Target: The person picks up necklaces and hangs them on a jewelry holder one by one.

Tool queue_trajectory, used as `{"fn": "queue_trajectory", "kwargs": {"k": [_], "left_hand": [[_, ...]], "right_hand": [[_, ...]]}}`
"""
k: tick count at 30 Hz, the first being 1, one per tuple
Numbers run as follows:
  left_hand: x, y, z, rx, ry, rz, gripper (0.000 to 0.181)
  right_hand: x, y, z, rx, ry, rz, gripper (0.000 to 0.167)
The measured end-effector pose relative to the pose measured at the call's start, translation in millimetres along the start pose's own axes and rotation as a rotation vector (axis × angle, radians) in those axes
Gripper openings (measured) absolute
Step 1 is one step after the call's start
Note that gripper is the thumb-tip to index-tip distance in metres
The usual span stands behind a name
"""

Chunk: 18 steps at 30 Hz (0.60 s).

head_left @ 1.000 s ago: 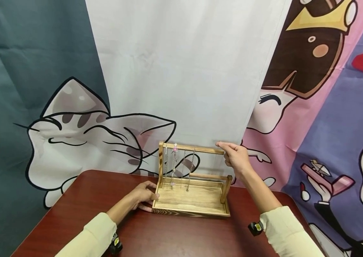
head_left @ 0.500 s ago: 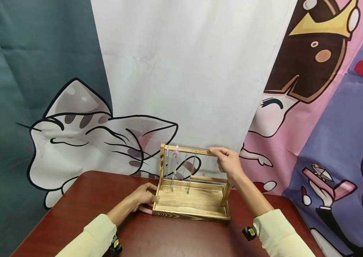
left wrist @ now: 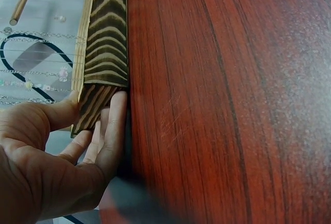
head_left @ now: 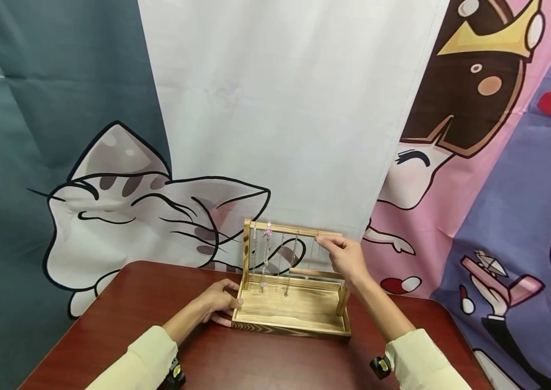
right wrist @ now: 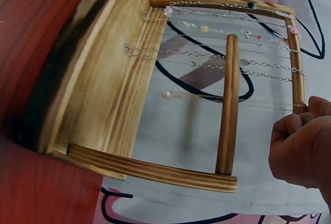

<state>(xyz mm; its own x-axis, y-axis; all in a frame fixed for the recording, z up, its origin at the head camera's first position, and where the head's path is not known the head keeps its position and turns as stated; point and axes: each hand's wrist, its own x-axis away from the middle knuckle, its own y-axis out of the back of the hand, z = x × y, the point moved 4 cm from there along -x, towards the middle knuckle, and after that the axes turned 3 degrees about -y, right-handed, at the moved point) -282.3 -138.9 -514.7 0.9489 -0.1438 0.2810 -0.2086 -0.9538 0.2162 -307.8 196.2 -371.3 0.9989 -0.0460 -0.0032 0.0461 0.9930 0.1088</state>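
Observation:
A wooden jewelry stand (head_left: 295, 331) with a shallow tray base sits on the table. Several chain necklaces and a beaded one (right wrist: 207, 29) hang from its top bar (head_left: 282, 228). My left hand (head_left: 218, 300) grips the tray's left end, with the thumb over the rim and fingers along the outer side, as the left wrist view shows. At the right part of the top bar, my right hand (head_left: 347, 258) pinches a thin fine-chain necklace (right wrist: 269, 105). Its pale pendant (right wrist: 166, 95) dangles behind the lower bar (right wrist: 229, 105). The fingertips are partly hidden in the right wrist view.
The stand rests on a reddish-brown wooden table (head_left: 158, 292). Behind it hangs a printed cloth backdrop (head_left: 275, 119) with cartoon figures. A shorter post (head_left: 343, 299) carries the lower bar at the stand's right side.
My right hand has moved left from the top bar's right end and then lowered slightly, with the thin necklace at its fingertips. The left hand has stayed on the tray's left end.

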Motion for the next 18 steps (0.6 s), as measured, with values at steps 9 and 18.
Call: {"fn": "queue_trajectory", "kwargs": {"k": [9,18], "left_hand": [[0.5,2.9,3.1,0.003,0.015,0.014,0.050],[0.1,1.3,2.0,0.012,0.021,0.029,0.050]], "right_hand": [[5.6,-1,-9,0.058,0.037,-0.030,0.037],[13.3,9,-27,0.046,-0.003,-0.032,0.037]]}}
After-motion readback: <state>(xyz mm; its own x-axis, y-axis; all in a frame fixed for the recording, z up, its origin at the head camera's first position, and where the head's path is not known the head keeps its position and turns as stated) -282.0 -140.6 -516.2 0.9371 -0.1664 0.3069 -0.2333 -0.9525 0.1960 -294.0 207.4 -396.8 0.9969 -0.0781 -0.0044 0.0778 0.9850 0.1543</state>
